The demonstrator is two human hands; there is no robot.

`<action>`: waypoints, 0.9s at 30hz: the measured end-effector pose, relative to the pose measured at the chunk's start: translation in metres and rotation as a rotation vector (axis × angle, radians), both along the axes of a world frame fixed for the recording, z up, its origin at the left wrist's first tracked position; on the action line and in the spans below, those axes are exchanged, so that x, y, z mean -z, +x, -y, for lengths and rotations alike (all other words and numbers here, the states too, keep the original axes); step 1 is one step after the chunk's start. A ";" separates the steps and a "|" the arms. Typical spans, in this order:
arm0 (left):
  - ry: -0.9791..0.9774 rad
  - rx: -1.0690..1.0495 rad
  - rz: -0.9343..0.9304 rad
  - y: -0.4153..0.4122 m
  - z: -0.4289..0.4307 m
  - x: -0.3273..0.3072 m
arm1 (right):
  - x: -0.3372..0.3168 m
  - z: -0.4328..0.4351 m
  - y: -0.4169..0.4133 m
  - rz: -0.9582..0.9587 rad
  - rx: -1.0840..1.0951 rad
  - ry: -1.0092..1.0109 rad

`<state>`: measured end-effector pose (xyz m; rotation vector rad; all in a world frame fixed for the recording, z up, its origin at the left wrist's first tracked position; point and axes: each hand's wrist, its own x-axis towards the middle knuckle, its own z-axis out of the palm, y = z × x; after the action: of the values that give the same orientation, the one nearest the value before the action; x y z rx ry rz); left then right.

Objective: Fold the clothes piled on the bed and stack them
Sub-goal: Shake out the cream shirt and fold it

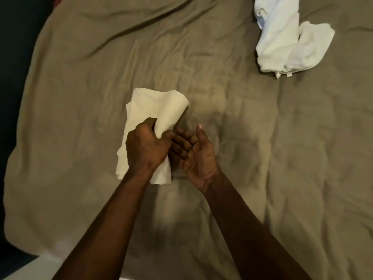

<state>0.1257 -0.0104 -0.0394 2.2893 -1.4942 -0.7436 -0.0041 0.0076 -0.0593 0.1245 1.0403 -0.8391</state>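
The folded white cloth [155, 122] lies under the left hand [146, 145], its long axis running away from the person; this hand pinches its near edge. The right hand [194, 156] is just beside, palm up, fingers relaxed, holding nothing. The unfolded white pile [282, 41] lies far beyond the right hand on the bed [262, 158].

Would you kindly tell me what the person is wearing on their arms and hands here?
Nothing that shows. The left forearm and right forearm are bare to the picture's lower edge, no sleeves in view. The left hand and right hand are ungloved, with no watch, bracelet or ring visible.
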 end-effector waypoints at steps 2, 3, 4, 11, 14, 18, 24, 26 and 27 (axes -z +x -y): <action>0.032 -0.022 -0.057 -0.004 0.004 -0.018 | -0.006 -0.004 -0.018 -0.106 -0.011 -0.041; 0.058 -0.061 -0.143 -0.007 0.004 -0.027 | -0.008 -0.007 -0.030 -0.173 -0.016 -0.060; 0.091 -0.106 -0.274 -0.016 0.003 -0.041 | -0.012 -0.013 -0.046 -0.233 -0.002 -0.073; 0.408 -0.324 -1.202 -0.098 -0.035 -0.108 | -0.040 -0.072 -0.191 -0.558 0.141 -0.186; 0.504 -0.365 -1.238 -0.126 -0.044 -0.076 | -0.051 -0.093 -0.243 -0.452 0.077 -0.200; 0.552 -0.255 -0.888 -0.153 -0.052 -0.011 | -0.022 -0.107 -0.266 -0.663 -0.084 -0.152; 0.264 -0.080 -0.297 -0.177 -0.064 0.015 | 0.005 -0.128 -0.253 -1.170 -0.249 -0.162; 0.265 -0.040 -0.205 -0.182 -0.065 0.018 | 0.013 -0.137 -0.249 -1.189 -0.410 -0.195; 0.273 -0.021 -0.173 -0.181 -0.064 0.021 | 0.017 -0.141 -0.248 -1.230 -0.479 -0.229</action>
<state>-0.0553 0.0540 -0.0602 2.3542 -1.3598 -1.1703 -0.2517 0.1486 -0.0762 -0.9138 1.9844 -0.5363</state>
